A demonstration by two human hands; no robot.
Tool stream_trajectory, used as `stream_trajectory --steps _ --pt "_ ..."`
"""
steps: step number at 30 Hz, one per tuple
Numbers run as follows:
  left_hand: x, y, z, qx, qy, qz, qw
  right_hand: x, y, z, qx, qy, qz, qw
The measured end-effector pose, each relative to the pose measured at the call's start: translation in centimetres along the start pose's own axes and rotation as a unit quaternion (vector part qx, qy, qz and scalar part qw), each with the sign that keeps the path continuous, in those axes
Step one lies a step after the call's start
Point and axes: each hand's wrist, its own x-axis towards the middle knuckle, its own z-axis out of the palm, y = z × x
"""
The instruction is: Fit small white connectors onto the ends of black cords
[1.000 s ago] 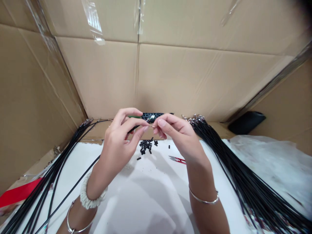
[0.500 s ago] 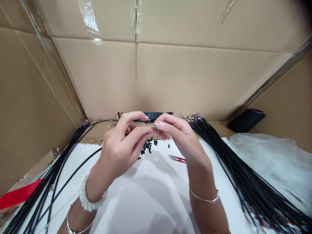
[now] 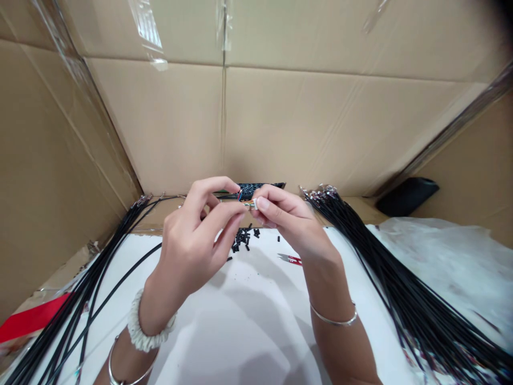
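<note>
Thin coloured wires at the end of a black cable run between my hands. My left hand is closed on them, thumb and fingers pinching the wires, its index finger raised beside a red and blue wire pair. A small white connector sits at the wire ends, pinched by the thumb and fingers of my right hand. The fingers partly hide how the wires meet the connector. Below the hands lie several short black tube pieces on the white table surface.
Red-handled thread snips lie near my right wrist. Bundles of black cables line the left and right. A black object and clear plastic bag are at the right. Cardboard walls enclose the table; a dark tray stands behind.
My left hand has shifted slightly left and up, exposing more of the wires. The white connector shows more plainly in my right hand, which keeps its pinch.
</note>
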Motion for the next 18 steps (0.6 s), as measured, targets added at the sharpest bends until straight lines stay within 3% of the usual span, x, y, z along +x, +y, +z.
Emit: stream_trajectory --steps 18 --pt "0.07 0.4 -0.43 0.006 0.003 -0.002 1.0 0.03 -0.12 0.55 0.013 -0.006 -0.013 1.0"
